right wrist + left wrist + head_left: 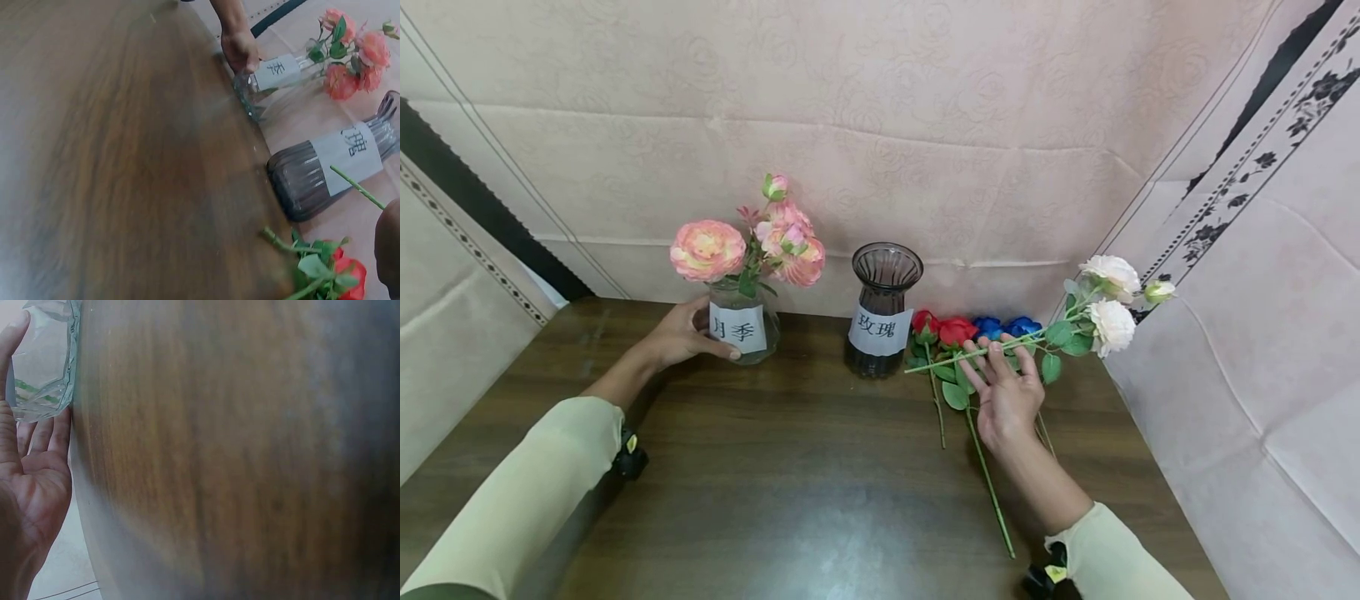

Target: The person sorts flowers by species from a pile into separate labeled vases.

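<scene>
My left hand (685,337) holds a clear glass vase (770,335) low on its side, thumb in front. Pink flowers (709,250) stand in this vase, which bears a white label (738,328). In the left wrist view, the fingers (44,434) reach behind the glass. My right hand (1009,404), palm up, pinches the green stem (951,359) of a spray of white flowers (1112,327). That spray lies slantwise, blooms to the right, with the stem's cut end near the dark ribbed vase (886,279).
The dark vase bears a white label (880,331) and stands against the back cloth (880,183). Red roses (957,330) and blue roses (1021,326) lie right of it on the brown wooden table (820,483). A long stem (991,487) points toward the front.
</scene>
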Demonstrator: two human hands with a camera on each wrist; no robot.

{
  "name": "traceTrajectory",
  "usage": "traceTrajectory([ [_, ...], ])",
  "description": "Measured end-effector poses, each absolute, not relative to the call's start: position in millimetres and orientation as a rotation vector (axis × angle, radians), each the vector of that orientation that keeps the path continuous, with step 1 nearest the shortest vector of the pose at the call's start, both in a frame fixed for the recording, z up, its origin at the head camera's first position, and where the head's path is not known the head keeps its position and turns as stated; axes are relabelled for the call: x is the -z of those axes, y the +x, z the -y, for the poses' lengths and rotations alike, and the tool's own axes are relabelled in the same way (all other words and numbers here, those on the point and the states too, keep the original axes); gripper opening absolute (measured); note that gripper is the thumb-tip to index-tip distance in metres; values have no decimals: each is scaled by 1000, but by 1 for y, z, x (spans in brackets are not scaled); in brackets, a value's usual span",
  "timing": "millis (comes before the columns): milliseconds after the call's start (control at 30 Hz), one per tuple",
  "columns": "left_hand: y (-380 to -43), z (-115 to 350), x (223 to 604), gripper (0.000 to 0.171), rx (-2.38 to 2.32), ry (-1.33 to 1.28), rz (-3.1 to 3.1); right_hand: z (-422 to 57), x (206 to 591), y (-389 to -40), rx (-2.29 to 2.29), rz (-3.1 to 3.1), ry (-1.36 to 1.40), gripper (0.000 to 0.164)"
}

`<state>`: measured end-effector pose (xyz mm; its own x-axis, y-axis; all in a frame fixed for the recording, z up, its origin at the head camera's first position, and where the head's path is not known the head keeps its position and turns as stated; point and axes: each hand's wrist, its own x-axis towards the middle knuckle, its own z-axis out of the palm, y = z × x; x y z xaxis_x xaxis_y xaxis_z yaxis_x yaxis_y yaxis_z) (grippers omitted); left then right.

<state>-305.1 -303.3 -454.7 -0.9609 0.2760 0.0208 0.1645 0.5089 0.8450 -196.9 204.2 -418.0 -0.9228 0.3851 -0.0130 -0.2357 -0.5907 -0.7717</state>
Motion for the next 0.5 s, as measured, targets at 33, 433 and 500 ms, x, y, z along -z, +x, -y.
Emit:
traceTrajectory([
  [33, -305, 303, 455, 109, -1455, 384, -2624, -202, 417, -197, -2515, 1178, -243, 21],
  [433, -305, 303, 455, 109, -1448, 384, -2628, -162, 401, -198, -2525, 1156, -139, 25],
  [500, -305, 303, 456, 110, -1450, 381, -2628, -155, 398, -198, -2531, 1151, -117, 21],
])
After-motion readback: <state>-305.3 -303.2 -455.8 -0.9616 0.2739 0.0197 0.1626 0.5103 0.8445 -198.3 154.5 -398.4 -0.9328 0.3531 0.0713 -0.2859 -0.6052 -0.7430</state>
